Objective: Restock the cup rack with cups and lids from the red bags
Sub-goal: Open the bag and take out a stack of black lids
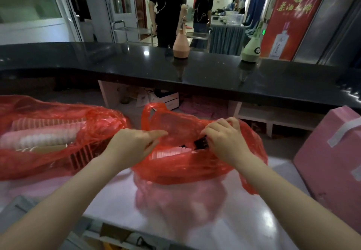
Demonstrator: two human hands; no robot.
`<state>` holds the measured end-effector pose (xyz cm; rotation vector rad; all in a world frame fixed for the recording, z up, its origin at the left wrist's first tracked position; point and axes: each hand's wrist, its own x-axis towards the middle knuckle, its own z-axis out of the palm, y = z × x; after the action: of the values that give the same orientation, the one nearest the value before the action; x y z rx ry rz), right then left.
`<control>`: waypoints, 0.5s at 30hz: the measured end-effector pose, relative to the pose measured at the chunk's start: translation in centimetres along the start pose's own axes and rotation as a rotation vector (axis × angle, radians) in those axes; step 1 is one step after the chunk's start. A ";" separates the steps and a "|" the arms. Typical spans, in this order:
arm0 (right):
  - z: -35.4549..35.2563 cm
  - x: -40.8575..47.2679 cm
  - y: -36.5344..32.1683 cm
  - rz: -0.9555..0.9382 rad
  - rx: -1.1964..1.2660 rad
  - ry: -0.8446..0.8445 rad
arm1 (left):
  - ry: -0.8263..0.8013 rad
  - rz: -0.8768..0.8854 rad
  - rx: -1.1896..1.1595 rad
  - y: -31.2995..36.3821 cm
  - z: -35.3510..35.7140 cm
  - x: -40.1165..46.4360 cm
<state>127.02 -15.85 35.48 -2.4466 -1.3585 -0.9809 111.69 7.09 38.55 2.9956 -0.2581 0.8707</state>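
The restocking is looking barely begun: both bags are lying full on the worktop, no cup rack is showing anywhere in view, and every cup and lid seemingly remains to be moved.

At the far left, a large crinkled translucent red plastic bag (48,132) is slumping on its side on the pale glossy worktop (175,210). Through its film, long nested stacks of ribbed white cups (45,132) are lying horizontally, with what looks like a brown cardboard sleeve beneath them; a ribbed edge is pressing against the plastic near its lower right, and I cannot tell what that is.

Just right of it, touching or nearly so, the smaller red plastic bag with loop handles (195,163) is sitting in the middle. The left hand (134,146) is pinching the near edge of its mouth, its grip clenched on the film and drawing it leftward. Inside the opening, a row of white stacked lids or cup rims (168,152) is showing, with a small black ribbed item (201,143) at its right end. The right hand (224,138) is curling over the far right side of the mouth, its grip closing on plastic beside that black item; whether it is also touching the item is unclear.

At the far right, a pink cardboard box with a white strap (332,152) is standing tilted on the worktop.
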 end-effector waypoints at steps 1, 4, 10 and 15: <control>0.3 0.2 -0.3 -0.034 -0.010 0.015 | 0.095 0.121 0.006 0.7 -0.3 0.2; 0.9 0.1 0.1 -0.029 -0.077 0.062 | 0.285 0.414 0.020 2.6 -0.9 1.0; 1.7 -1.1 2.3 0.006 -0.224 0.021 | 0.132 0.783 0.173 2.8 -1.1 5.9; 2.9 -2.0 3.2 0.032 -0.163 -0.133 | -0.578 0.768 0.539 1.4 3.1 9.0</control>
<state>130.20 -17.79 32.53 -2.6894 -1.3218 -0.9724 120.55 4.14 40.69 3.6027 -1.4603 -0.0101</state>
